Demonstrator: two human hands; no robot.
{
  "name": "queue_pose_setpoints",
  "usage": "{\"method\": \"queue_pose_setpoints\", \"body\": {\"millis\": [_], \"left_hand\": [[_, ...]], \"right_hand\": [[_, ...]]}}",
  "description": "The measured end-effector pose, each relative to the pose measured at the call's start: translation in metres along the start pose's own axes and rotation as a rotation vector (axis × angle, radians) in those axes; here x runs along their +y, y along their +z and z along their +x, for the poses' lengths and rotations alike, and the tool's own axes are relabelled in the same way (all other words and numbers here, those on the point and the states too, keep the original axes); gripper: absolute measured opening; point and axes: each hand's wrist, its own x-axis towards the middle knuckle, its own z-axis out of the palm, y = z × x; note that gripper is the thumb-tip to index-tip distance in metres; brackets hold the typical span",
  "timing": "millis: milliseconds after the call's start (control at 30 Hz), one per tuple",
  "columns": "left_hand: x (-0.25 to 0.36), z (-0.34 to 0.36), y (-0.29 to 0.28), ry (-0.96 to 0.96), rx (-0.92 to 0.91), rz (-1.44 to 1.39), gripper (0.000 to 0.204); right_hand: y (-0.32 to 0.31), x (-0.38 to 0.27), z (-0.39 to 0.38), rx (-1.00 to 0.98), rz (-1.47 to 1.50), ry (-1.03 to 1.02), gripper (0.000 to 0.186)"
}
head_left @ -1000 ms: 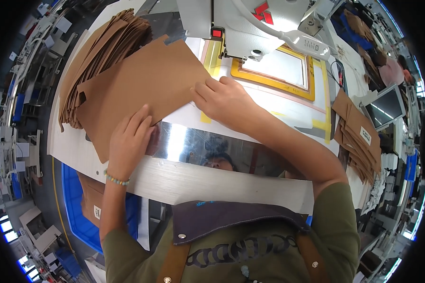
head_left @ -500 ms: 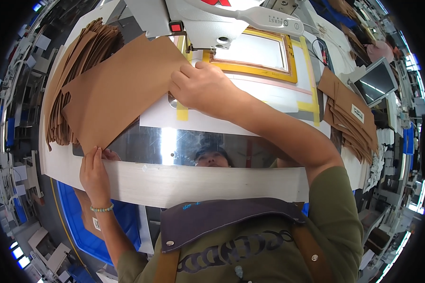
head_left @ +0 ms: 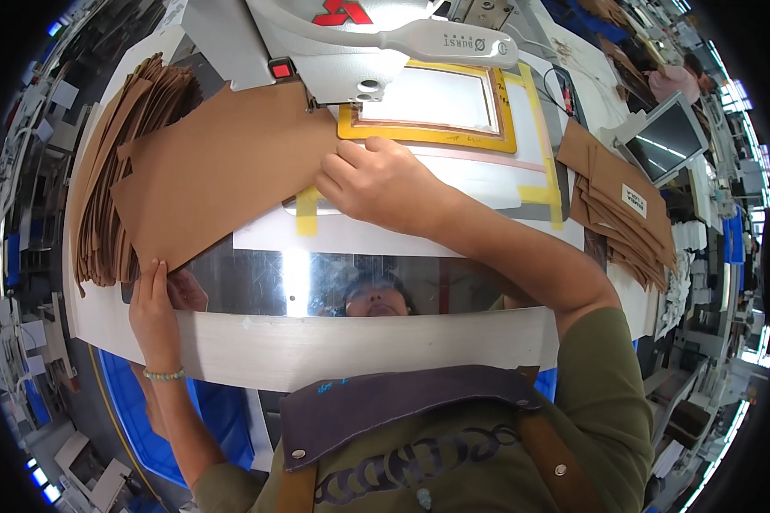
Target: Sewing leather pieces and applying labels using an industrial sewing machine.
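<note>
A brown fabric panel (head_left: 222,175) lies slantwise over the left side of the work surface, its far right end beneath the head of a white sewing machine (head_left: 334,68). My left hand (head_left: 154,299) pinches the panel's near left corner, fingers pressed together. At the right end of the panel, my right hand (head_left: 381,184) has its fingers curled on the edge, close to the needle area. Behind the panel on the left stands a thick stack of brown pieces (head_left: 115,188), partly covered by it.
A yellow frame (head_left: 428,141) lies on white sheets right of the machine head. Farther right are folded brown pieces (head_left: 612,192) with a white label and a tilted screen (head_left: 666,141). A shiny metal plate (head_left: 316,286) borders the near table edge; a blue bin (head_left: 222,419) sits below.
The panel has shifted right relative to the machine, and its far right end now sits under the head. My right hand moved right with it; my left hand keeps the near corner.
</note>
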Motion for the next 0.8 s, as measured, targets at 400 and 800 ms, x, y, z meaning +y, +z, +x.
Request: {"method": "queue_pose_setpoints", "body": {"millis": [400,800], "left_hand": [[-0.018,0.037,0.022,-0.015,0.108,0.014,0.032],[0.002,0.05,0.016,0.145,0.089,-0.174,0.029]], "right_hand": [[-0.001,0.014,-0.021,-0.013,-0.021,0.074,0.01],[-0.016,0.031,-0.036,-0.024,-0.057,0.113,0.01]]}}
